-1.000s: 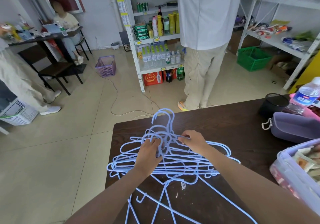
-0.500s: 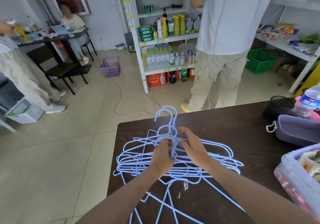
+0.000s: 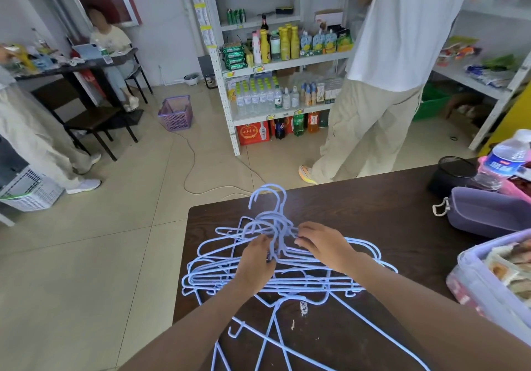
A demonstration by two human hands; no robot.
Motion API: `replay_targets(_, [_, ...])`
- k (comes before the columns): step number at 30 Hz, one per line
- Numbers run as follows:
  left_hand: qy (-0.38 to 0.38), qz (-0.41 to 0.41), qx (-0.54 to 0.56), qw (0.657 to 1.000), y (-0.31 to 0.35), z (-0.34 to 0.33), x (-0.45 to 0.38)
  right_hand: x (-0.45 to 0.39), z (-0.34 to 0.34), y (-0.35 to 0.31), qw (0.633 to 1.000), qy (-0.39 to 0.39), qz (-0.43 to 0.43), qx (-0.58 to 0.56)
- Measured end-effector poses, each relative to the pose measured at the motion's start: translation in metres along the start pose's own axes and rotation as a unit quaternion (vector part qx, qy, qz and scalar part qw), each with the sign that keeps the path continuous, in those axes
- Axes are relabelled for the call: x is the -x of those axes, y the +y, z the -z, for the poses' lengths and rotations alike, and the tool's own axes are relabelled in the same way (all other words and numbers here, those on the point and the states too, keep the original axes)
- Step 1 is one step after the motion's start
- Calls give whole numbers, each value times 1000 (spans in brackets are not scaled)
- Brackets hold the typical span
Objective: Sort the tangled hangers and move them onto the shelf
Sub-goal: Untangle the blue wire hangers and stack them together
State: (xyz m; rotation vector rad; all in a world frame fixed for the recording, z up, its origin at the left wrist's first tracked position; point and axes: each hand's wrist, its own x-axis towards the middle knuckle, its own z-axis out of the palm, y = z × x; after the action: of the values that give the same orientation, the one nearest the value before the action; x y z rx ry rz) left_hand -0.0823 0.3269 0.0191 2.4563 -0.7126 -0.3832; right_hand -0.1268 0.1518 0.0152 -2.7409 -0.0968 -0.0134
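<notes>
Purple basket (image 3: 175, 113), tangled hangers (image 3: 275, 270) tabletop.

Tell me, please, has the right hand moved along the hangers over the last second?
Yes. The right hand has shifted left across the dark table, closing on the bunched hooks beside the left hand.

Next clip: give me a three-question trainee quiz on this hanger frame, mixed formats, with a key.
1. True or false: the blue hangers lie on the dark table.
2. The left hand has its grip on: A) the hanger necks below the hooks, B) the water bottle, C) the purple pouch.
3. Fill in: the right hand rests on the pile just ____ of the hooks.

Key: 1 true; 2 A; 3 right.
</notes>
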Motion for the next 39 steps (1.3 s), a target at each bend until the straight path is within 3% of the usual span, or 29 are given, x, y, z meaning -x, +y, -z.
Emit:
replay_targets(10, [-47, 62, -63, 995, -2, 8, -4, 4, 0, 5, 991, 63, -55, -104])
replay_targets(20, [-36, 78, -117, 989, -4, 3, -9, 4, 12, 8, 997, 30, -64, -29])
replay_targets(27, [-24, 100, -74, 992, -4, 4, -11, 10, 18, 24, 992, 38, -123, 5])
replay_targets(39, [52, 1, -27, 998, -2, 3, -4, 8, 13, 18, 984, 57, -155, -61])
